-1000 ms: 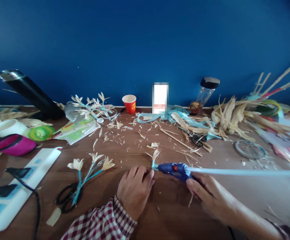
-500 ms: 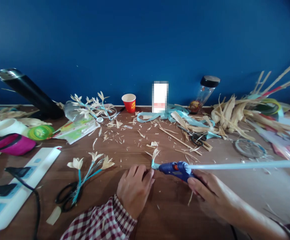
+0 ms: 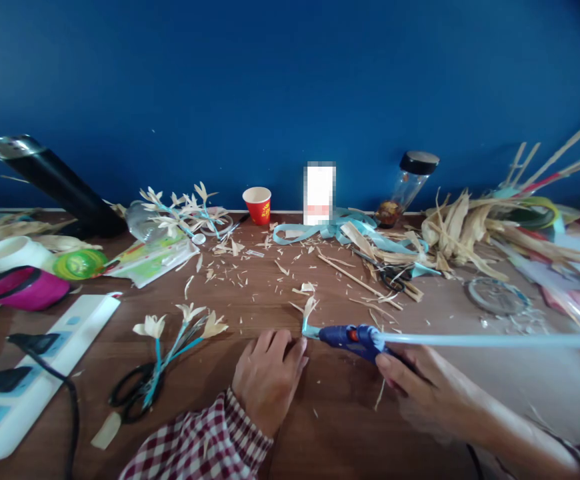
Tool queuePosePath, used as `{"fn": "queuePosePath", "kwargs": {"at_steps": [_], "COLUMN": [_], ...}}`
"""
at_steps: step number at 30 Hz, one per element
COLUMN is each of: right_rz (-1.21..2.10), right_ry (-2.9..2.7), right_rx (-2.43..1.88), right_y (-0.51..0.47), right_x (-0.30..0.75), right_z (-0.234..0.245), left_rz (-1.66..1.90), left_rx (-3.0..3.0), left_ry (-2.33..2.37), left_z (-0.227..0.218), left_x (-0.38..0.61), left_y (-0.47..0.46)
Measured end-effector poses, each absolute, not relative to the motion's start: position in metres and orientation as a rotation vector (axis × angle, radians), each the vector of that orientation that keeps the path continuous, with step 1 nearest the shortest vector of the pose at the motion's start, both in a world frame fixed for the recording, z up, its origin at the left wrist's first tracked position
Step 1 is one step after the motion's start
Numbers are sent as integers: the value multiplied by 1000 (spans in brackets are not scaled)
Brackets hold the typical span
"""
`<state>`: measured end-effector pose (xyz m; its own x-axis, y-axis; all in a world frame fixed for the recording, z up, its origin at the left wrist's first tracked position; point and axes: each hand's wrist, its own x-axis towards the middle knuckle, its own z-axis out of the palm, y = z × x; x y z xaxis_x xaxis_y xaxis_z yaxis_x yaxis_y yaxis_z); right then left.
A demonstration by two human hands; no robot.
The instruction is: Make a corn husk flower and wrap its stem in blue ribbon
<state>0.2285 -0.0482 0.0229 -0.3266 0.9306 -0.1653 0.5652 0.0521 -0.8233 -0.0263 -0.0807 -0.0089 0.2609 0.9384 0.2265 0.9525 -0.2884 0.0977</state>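
Observation:
My right hand (image 3: pixel 423 383) is wrapped round the handle of a blue hot glue gun (image 3: pixel 355 342). From its back a long pale glue stick (image 3: pixel 475 341) reaches to the right edge. The gun's nozzle points left and meets a light-blue ribbon strip (image 3: pixel 313 331) at the stem of a small corn husk flower (image 3: pixel 310 309). My left hand (image 3: pixel 269 377) rests low on the table, thumb and index finger closed at the stem's lower end; the fingertips partly hide the grip. Three finished husk flowers (image 3: pixel 150 327) lie left of my left hand, across black-handled scissors (image 3: pixel 129 395).
A white power strip (image 3: pixel 77 333) with black plugs lies at left. Along the blue wall stand a black flask (image 3: pixel 65 183), a red paper cup (image 3: pixel 259 207) and a glass bottle (image 3: pixel 407 187). Husks (image 3: pixel 450 230) and blue ribbon (image 3: pixel 295 233) lie behind; scraps litter the table.
The rear end of the glue stick has dropped slightly, as the gun tilts a little in my right hand. My left hand and the flower stay nearly still.

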Motion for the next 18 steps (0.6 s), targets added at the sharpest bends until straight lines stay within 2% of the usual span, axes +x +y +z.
{"fn": "queuePosePath", "kwargs": {"at_steps": [5,14,18], "right_rz": [1140,982,1052], "right_ry": [-2108,-2108,-2046], "right_rx": [-1422,-1526,-1512], "right_y": [-39,-40,-42], "right_x": [208,220,231], "right_z": [33,23,18], "left_rz": [-412,-414,-378], "left_rx": [-2432,-2433,-2439], "left_ry": [-1810,-1793,-1786], "left_z": [-12,-11,-10], "left_x": [-27,-27,-27], "left_y": [-81,-81,-81]}}
